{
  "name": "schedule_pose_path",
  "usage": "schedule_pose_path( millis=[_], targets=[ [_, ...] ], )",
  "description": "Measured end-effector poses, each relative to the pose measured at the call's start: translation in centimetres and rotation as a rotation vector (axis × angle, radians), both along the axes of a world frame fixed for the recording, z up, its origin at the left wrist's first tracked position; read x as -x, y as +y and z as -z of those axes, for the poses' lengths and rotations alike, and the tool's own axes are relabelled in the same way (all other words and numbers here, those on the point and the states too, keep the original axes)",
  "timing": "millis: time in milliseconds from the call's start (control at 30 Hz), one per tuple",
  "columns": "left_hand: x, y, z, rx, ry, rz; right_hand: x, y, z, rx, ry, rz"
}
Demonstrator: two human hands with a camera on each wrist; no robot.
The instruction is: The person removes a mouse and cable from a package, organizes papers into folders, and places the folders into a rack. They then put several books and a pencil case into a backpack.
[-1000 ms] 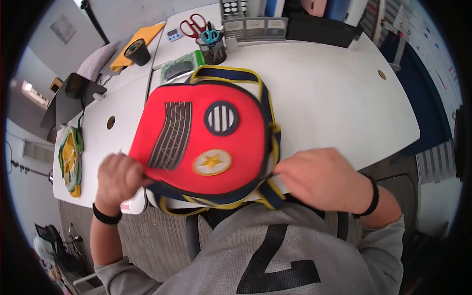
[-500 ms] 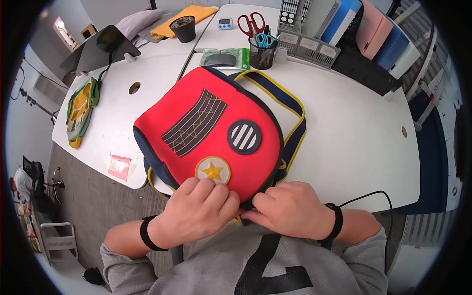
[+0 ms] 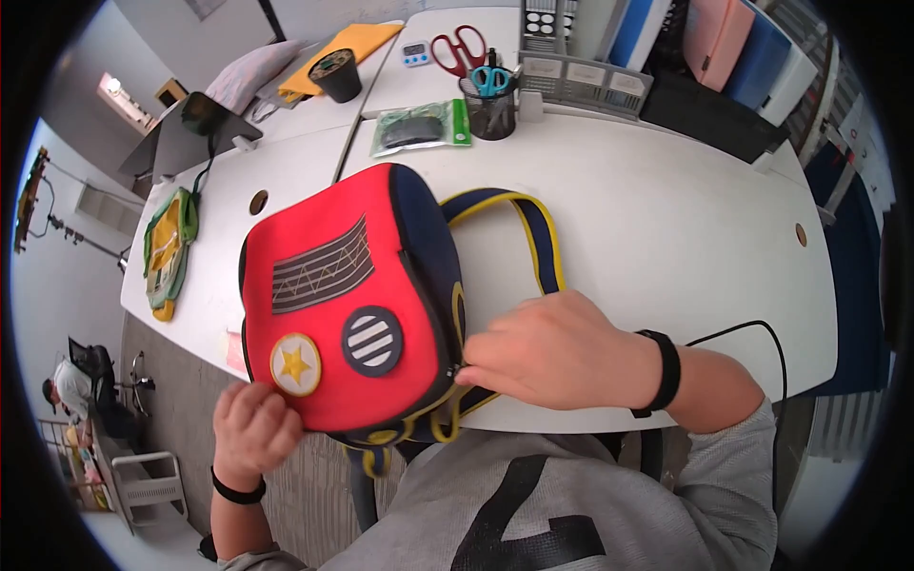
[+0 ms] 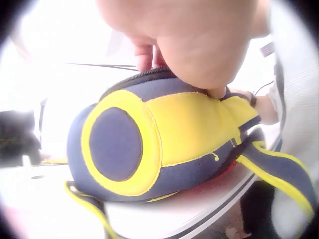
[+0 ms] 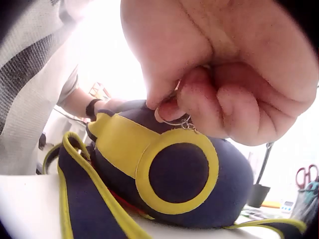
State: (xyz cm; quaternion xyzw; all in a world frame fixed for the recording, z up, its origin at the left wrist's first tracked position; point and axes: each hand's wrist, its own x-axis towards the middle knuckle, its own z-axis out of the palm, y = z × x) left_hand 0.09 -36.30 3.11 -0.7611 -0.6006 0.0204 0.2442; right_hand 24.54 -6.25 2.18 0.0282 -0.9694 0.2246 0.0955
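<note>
A red and navy backpack [image 3: 314, 238] with yellow trim lies front up on the white table, overhanging its near edge. Its front carries a star patch [image 3: 296, 364] and a round striped patch [image 3: 372, 342]. A black zip runs around the front panel's edge. My right hand [image 3: 557, 352] is at the bag's right lower edge; thumb and forefinger pinch the zip pull's metal ring [image 5: 175, 121]. At the lower left corner my left hand [image 3: 255, 433] grips the bag's edge, thumb on the side panel [image 4: 189, 124], with other fingers partly hidden behind the hand.
A strap [image 3: 543, 238] loops out on the right. Behind the bag are a green-edged packet [image 3: 419, 128], a mesh cup [image 3: 490, 119] with scissors, and a grey organizer [image 3: 581, 84]. A green and yellow pouch [image 3: 169, 249] lies at left. A potted plant [image 3: 337, 78] stands at the back.
The backpack has turned clockwise and shifted left, showing more of its navy side. My left hand has moved from beside the right hand to the lower left corner. The right hand stays at the zip edge.
</note>
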Motion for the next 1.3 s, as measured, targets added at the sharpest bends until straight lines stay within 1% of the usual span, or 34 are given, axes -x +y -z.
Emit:
schedule_pose_path(
  millis=[33, 67, 133, 167, 200, 233, 267, 333, 367, 400, 433, 467, 500, 533, 567, 600, 667, 733, 767, 800, 833, 867, 933, 1000, 1033, 1067, 1100, 1133, 1200, 1267, 1300],
  targets=[
    [0.5, -0.3, -0.1, 0.013, 0.045, -0.065, 0.7, -0.4, 0.2, 0.001, 0.007, -0.020],
    [0.1, -0.6, -0.5, 0.013, 0.051, -0.088, 1.5, -0.8, 0.5, 0.018, 0.048, -0.036],
    [-1.9, -0.3, -1.3, 0.001, -0.074, -0.199, 2.5, -1.1, 0.5, 0.033, 0.091, -0.072],
    [-3.2, -0.4, -0.6, -0.011, -0.217, -0.139, 2.6, -1.1, 0.5, 0.012, 0.066, -0.088],
    [-5.4, 0.3, -0.2, -0.030, -0.270, -0.094, 2.7, -1.2, 0.5, -0.009, 0.037, -0.107],
    [-7.5, 1.7, 0.0, -0.068, -0.327, -0.105, 2.8, -1.2, 0.4, -0.014, 0.036, -0.127],
    [-8.3, 2.6, 0.6, -0.078, -0.329, -0.121, 2.8, -1.2, 0.3, 0.000, 0.016, -0.113],
    [-8.5, 4.3, 2.4, -0.090, -0.352, -0.347, 2.8, -1.0, 0.0, 0.002, -0.001, -0.103],
    [-7.8, 4.2, 2.6, -0.035, -0.360, -0.351, 2.8, -0.7, -0.2, -0.055, 0.016, -0.104],
    [-7.4, 4.2, 3.0, -0.038, -0.359, -0.349, 2.8, -0.5, -0.3, -0.108, 0.033, -0.102],
    [-7.1, 4.1, 3.5, -0.029, -0.304, -0.263, 3.0, 0.0, -0.4, -0.106, 0.034, -0.099],
    [-7.0, 4.0, 3.7, -0.018, -0.251, -0.178, 3.7, 1.0, -0.4, -0.150, 0.100, -0.054],
    [-6.9, 4.0, 3.4, -0.013, -0.251, -0.178, 4.7, 2.1, -0.4, -0.192, 0.166, -0.011],
    [-6.7, 4.2, 3.0, -0.058, -0.225, -0.141, 6.0, 3.4, -0.2, -0.190, 0.168, 0.033],
    [-6.5, 4.3, 2.4, -0.106, -0.200, -0.107, 7.4, 4.5, -0.6, -0.173, 0.081, 0.052],
    [-6.3, 4.6, 1.7, -0.104, -0.202, -0.120, 8.4, 4.9, -1.3, -0.149, 0.037, 0.064],
    [-5.3, 5.4, -0.4, -0.115, -0.249, -0.152, 9.6, 4.6, -0.6, -0.096, 0.169, 0.113],
    [-4.5, 6.4, -2.6, -0.206, -0.188, -0.160, 9.3, 4.4, -1.5, -0.099, 0.389, 0.207],
    [-4.1, 6.8, -4.0, -0.193, -0.206, -0.183, 8.7, 4.2, -1.9, -0.166, 0.579, 0.256],
    [-3.6, 7.4, -5.3, -0.183, -0.221, -0.204, 7.8, 4.1, -2.6, -0.157, 0.664, 0.309],
    [-2.7, 8.4, -6.3, -0.212, -0.267, -0.188, 6.4, 3.5, -3.8, -0.072, 0.674, 0.324],
    [-1.6, 9.7, -7.2, -0.244, -0.308, -0.162, 5.3, 2.6, -4.3, -0.081, 0.682, 0.300],
    [0.4, 12.6, -9.4, -0.252, -0.370, -0.161, 3.5, 1.5, -5.0, 0.069, 0.215, 0.170],
    [2.7, 16.0, -11.4, -0.232, -0.375, -0.144, 4.7, 0.4, -3.9, 0.220, 0.027, 0.081],
    [4.0, 17.9, -11.9, -0.239, -0.353, -0.152, 6.2, 0.2, -3.8, 0.376, 0.002, -0.044],
    [4.9, 19.5, -12.4, -0.245, -0.330, -0.161, 7.7, 0.0, -3.1, 0.519, 0.017, -0.031],
    [4.8, 20.6, -13.3, -0.158, -0.333, -0.312, 9.2, -0.2, -2.5, 0.663, 0.035, -0.021],
    [5.0, 21.5, -13.9, -0.167, -0.322, -0.303, 10.8, -0.6, -2.4, 0.655, 0.049, -0.018],
    [5.8, 23.1, -14.1, -0.076, -0.399, -0.399, 13.8, -1.7, -2.5, 1.621, -0.097, -0.280],
    [6.4, 23.8, -14.5, -0.045, -0.389, -0.402, 16.5, -3.7, -2.2, 1.813, -0.076, -0.267],
    [6.6, 24.2, -14.6, -0.009, -0.388, -0.410, 17.6, -4.5, -2.3, 1.801, -0.135, -0.232]
  ],
)
